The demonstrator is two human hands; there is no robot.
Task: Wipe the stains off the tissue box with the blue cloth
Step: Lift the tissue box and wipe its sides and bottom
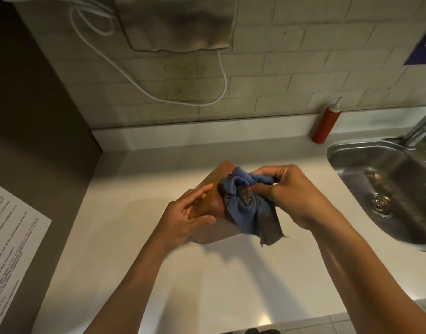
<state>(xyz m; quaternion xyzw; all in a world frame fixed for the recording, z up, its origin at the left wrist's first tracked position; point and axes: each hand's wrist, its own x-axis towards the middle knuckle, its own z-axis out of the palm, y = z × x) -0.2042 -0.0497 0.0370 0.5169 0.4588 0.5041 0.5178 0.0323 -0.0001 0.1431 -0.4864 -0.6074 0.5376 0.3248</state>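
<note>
A brown tissue box (pixel 213 179) stands on the white counter (pixel 207 273), turned corner-on to me. My left hand (pixel 188 218) grips its left side, fingers along the top edge and thumb on the near face. My right hand (pixel 286 191) holds a bunched blue cloth (pixel 245 203) against the right part of the box top. Dark stains mark the cloth, and its loose end hangs down over the box's near right face. The box top under the cloth is hidden.
A red squeeze bottle (pixel 326 124) stands against the tiled wall at the back right. A steel sink (pixel 385 189) with a tap (pixel 421 131) fills the right side. A printed sheet (pixel 12 242) hangs on the left wall. A metal dispenser (pixel 178 22) and white cables (pixel 144 85) hang above.
</note>
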